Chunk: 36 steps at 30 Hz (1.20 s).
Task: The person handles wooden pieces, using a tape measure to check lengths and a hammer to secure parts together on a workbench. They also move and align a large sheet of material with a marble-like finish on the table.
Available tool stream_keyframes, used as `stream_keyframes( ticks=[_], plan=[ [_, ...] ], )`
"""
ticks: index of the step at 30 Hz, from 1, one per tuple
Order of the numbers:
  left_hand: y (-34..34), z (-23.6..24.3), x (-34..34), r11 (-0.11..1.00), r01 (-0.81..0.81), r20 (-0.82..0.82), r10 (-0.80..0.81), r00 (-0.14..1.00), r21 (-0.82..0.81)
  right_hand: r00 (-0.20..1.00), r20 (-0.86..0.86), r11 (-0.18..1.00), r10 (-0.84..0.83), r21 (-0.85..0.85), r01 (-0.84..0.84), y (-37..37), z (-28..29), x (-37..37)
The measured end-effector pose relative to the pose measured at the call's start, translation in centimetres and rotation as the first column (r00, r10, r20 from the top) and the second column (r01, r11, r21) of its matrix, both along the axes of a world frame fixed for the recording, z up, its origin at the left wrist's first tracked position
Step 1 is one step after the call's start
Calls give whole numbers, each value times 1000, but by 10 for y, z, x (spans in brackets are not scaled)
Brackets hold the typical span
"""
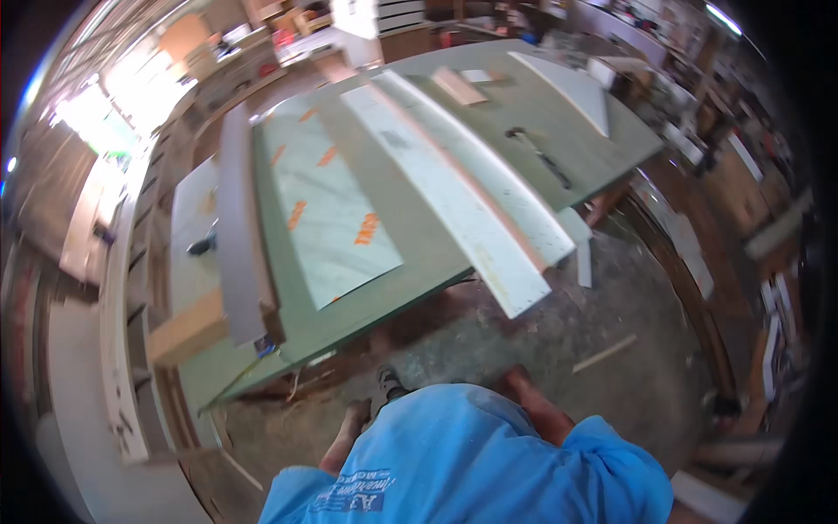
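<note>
My left hand (355, 414) hangs low beside my blue shirt, short of the green worktable (428, 234). On the other side, my right hand (521, 384) is also down, nearest to the jutting end of a long white strip (511, 288). Both are small and blurred, so their fingers cannot be made out. A second white strip (497, 170) lies beside the first, with a brown edge between them. Left of these rests a pale sheet (327, 196) with orange print. A long grey board (236, 227) stands near the table's left side.
A dark hammer-like tool (541, 160), a wooden block (458, 87) and a white triangular panel (572, 92) lie on the table's right half. A wood beam (188, 329) sits at its left corner. An offcut stick (604, 353) lies on the floor; timber piles crowd the right.
</note>
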<state>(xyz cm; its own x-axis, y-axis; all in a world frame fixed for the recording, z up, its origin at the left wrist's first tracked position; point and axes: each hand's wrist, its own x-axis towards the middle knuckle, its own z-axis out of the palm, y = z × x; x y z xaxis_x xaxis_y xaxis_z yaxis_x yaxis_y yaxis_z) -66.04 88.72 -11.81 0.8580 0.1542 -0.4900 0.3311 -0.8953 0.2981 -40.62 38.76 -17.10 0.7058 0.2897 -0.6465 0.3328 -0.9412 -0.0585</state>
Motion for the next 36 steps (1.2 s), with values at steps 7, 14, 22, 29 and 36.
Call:
stream_keyframes(
  ticks=[7, 14, 22, 29, 36],
  plan=[
    [-19, 34, 36, 710, -645, -452, 495, 742, -282, 483, -467, 483, -740, 131, 866, 12, 67, -25],
    [-51, 53, 106, 723, -605, -505, 405, 763, -334, 428, -404, 431, -808, 89, 898, -59, 69, -88],
    [-115, 88, 210, 429, -536, -461, 274, 844, -727, 796, -214, 815, -567, -7, 579, -91, 47, -143],
    [-205, 176, 359, -102, -509, -518, 125, 846, -855, 954, -134, 963, -268, -52, 263, -81, 73, -148],
    [-263, 247, 382, -229, -501, -550, 365, 751, -835, 961, -153, 970, -230, -110, 215, -75, 96, -170]
  ],
)
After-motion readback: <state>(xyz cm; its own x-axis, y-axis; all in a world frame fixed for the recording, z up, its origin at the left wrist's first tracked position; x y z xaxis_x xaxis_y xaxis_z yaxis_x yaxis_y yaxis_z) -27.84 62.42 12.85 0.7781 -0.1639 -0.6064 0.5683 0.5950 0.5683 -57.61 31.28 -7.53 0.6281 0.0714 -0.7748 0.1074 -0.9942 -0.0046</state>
